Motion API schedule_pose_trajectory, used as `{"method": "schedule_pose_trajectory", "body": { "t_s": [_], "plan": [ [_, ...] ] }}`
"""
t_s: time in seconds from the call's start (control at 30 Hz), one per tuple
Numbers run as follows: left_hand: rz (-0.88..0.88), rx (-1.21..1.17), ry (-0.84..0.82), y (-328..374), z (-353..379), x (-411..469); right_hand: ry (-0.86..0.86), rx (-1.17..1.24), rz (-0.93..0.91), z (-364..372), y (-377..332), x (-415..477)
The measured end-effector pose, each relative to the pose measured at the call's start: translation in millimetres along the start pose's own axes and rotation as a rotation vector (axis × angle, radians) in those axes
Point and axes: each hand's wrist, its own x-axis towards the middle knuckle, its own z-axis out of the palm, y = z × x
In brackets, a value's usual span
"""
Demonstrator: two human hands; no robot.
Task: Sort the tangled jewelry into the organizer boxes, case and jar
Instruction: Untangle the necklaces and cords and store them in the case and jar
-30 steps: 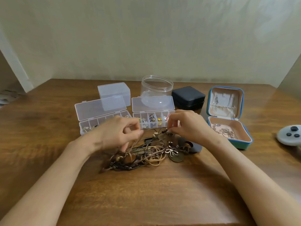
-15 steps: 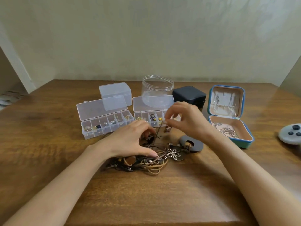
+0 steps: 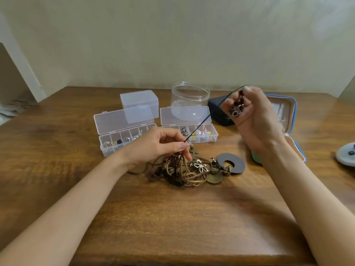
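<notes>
Two organizer boxes (image 3: pixel 104 150) holding trinkets (image 3: pixel 119 141), left grip (image 3: pixel 153 148) and right grip (image 3: pixel 255 120) pinching cord (image 3: pixel 203 121)

the right hand (image 3: pixel 255 116) is held up above the table (image 3: pixel 172 217), fingers curled round the beaded end of a black cord (image 3: pixel 203 121). the cord runs taut down to the left hand (image 3: pixel 157 148), which pinches it at the tangle of jewelry (image 3: pixel 190 171). behind stand two open organizer boxes (image 3: pixel 123 120) (image 3: pixel 184 116), a clear jar (image 3: pixel 190 95), a dark case (image 3: pixel 217 108) and a blue-edged case (image 3: pixel 294 112), partly hidden by the right hand.
</notes>
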Motion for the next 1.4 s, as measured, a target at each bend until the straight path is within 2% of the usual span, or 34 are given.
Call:
{"method": "schedule_pose_trajectory", "body": {
  "t_s": [0.17, 0.3, 0.33, 0.4, 0.47, 0.53, 0.6, 0.73, 0.77, 0.8, 0.87, 0.93, 0.97, 1.03, 1.1, 1.13, 1.2, 1.27, 1.3, 1.4],
  "plan": [
    [-0.066, 0.094, -0.061, -4.0, -5.2, 0.8, 0.049, 0.184, -0.068, -10.6, -12.6, 6.5],
    [-0.074, 0.015, -0.015, -6.5, -5.8, 0.6, 0.116, 0.024, -0.043, -18.2, -18.1, 8.5],
    [-0.078, -0.028, 0.023, -6.3, -5.4, 0.6, 0.138, -0.095, -0.019, -20.4, -18.3, 9.3],
    [-0.061, -0.127, 0.101, -4.3, -4.5, 0.9, 0.152, -0.491, 0.028, -23.5, -15.4, 9.5],
    [0.005, -0.148, 0.205, -2.2, -4.4, 1.1, 0.072, -0.942, 0.073, -25.5, -4.6, 6.8],
    [0.077, -0.139, 0.305, -1.6, -5.7, 1.5, -0.023, -1.255, 0.07, -24.0, 10.5, 3.4],
    [0.113, -0.159, 0.37, -2.1, -7.5, 1.3, -0.091, -1.462, 0.033, -21.7, 21.7, 0.6],
    [0.155, -0.114, 0.414, -3.1, -7.3, 1.1, -0.225, -1.721, 0.071, -25.9, 31.7, -1.9],
    [0.167, -0.094, 0.413, -3.6, -6.7, 1.4, -0.231, -1.777, 0.016, -24.3, 31.7, -3.1],
    [0.177, -0.082, 0.412, -4.2, -6.1, 1.9, -0.24, -1.794, -0.082, -21.0, 31.0, -4.4],
    [0.201, -0.074, 0.414, -4.4, -5.0, 2.7, -0.284, -1.608, -0.204, -3.8, 27.4, -11.3],
    [0.246, -0.078, 0.412, -1.9, -2.4, 2.3, -0.385, -1.347, -0.057, 20.5, 28.7, -22.7],
    [0.272, -0.075, 0.41, -0.2, -0.6, 2.0, -0.439, -1.295, 0.018, 30.3, 33.0, -27.8],
    [0.31, -0.069, 0.42, 2.5, 1.7, 1.8, -0.49, -1.286, 0.028, 38.0, 46.1, -34.5],
    [0.291, -0.059, 0.38, 2.4, -1.3, 1.7, -0.412, -1.187, 0.015, 37.4, 50.0, -34.6],
    [0.222, -0.015, 0.316, 1.5, -4.3, 0.7, -0.366, -1.112, 0.027, 35.6, 47.6, -33.1],
    [0.015, 0.225, 0.125, -1.7, -7.5, -2.3, -0.282, -0.945, 0.063, 30.9, 37.6, -29.9],
    [-0.041, 0.418, 0.013, -5.6, -5.4, -3.1, -0.229, -0.818, 0.088, 25.6, 29.7, -25.0],
    [-0.012, 0.411, 0.015, -5.8, -4.5, -2.6, -0.217, -0.792, 0.09, 23.5, 27.7, -23.5],
    [0.035, 0.184, 0.029, -2.7, -9.1, -3.0, -0.154, -0.741, 0.119, 16.5, 26.1, -19.6]
  ]
}}
